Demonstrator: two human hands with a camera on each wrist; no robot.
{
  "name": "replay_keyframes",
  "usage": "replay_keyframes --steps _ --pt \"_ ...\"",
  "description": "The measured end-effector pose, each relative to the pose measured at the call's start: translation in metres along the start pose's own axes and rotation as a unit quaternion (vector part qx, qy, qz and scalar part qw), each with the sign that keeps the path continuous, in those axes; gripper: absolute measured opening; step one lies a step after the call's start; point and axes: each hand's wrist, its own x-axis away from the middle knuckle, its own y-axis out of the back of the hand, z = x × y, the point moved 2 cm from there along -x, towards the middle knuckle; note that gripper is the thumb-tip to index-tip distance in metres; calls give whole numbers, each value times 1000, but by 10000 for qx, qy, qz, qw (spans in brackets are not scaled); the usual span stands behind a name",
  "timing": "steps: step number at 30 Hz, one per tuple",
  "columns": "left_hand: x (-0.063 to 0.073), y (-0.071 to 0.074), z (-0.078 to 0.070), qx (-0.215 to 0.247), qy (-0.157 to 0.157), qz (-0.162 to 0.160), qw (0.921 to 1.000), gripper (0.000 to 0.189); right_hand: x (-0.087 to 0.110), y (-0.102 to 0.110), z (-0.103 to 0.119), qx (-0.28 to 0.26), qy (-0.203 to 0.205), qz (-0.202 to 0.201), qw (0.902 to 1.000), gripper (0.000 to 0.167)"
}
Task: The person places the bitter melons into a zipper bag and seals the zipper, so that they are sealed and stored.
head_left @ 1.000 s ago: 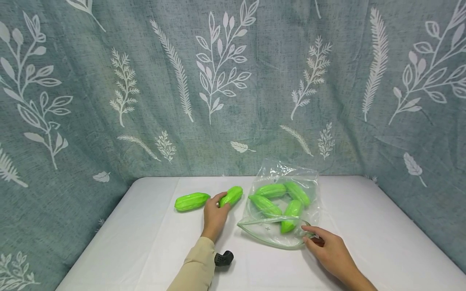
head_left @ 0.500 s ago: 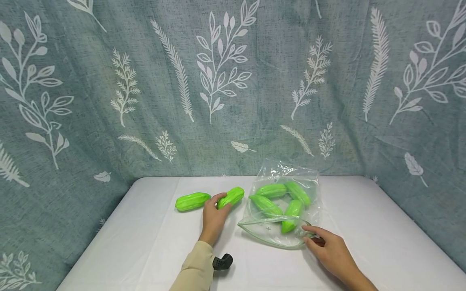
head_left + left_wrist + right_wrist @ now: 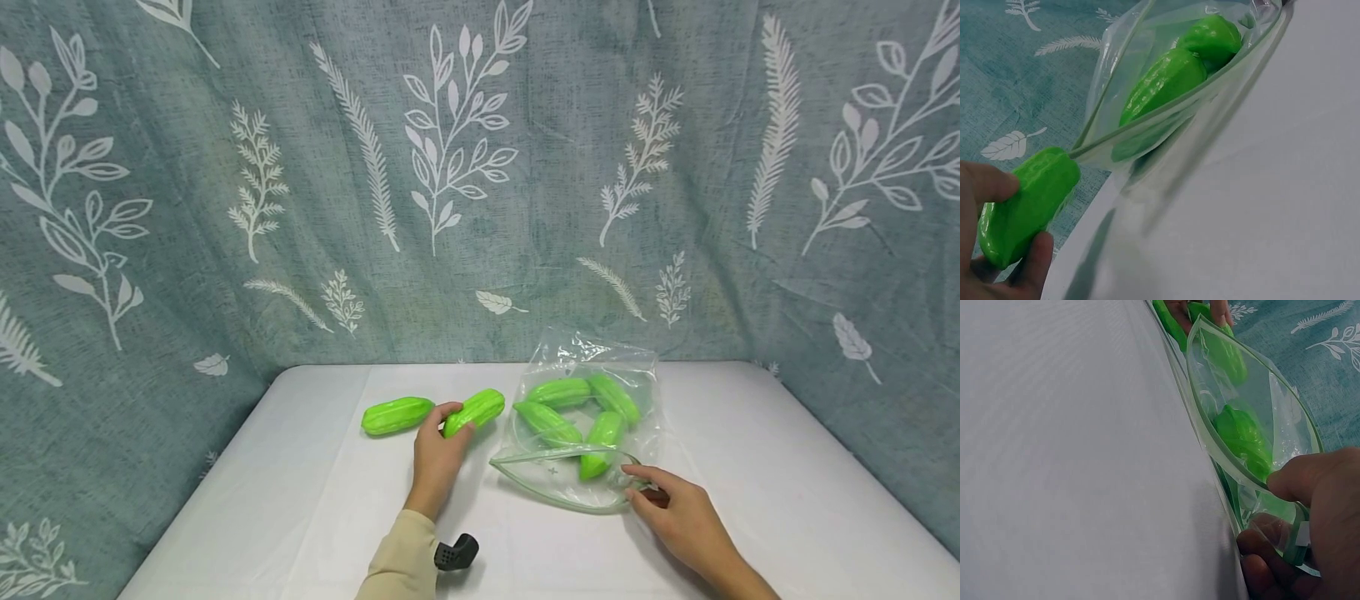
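Observation:
Between the thumb and fingers of my left hand (image 3: 437,461) is a bright green ridged gourd (image 3: 483,407), its tip pointing up and to the right in the head view. The left wrist view has this gourd (image 3: 1032,203) close to one corner of a clear zip bag (image 3: 1104,145). My right hand (image 3: 681,515) pinches the bag's right corner by its green-edged rim; thumb and fingers lie on either side of the plastic in the right wrist view. The bag's mouth gapes toward me. Inside it lie several similar gourds (image 3: 551,425).
Left of my left hand another green gourd (image 3: 396,415) lies on the white table (image 3: 300,517). A patterned teal curtain (image 3: 480,183) hangs behind the table and along its sides. A black device (image 3: 457,552) sticks out from my left sleeve (image 3: 401,560).
My left hand has drawn slightly back toward me and to the left, its gourd shifting a little with it. The right hand and the bag stay where they were.

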Motion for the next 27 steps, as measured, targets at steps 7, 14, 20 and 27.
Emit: replay_keyframes --steps 7,14,20,27 --pt "7 3 -8 20 71 233 9997 32 1 1 1 -40 -42 35 10000 33" --pt "13 13 -15 68 -13 395 9992 33 1 0 1 -118 -27 29 9999 33" --pt "20 20 -22 44 -77 547 9985 35 -1 -1 2 -54 -28 38 10000 33" --pt "27 25 -30 112 -264 818 9962 48 0 0 2 -14 4 29 10000 33"
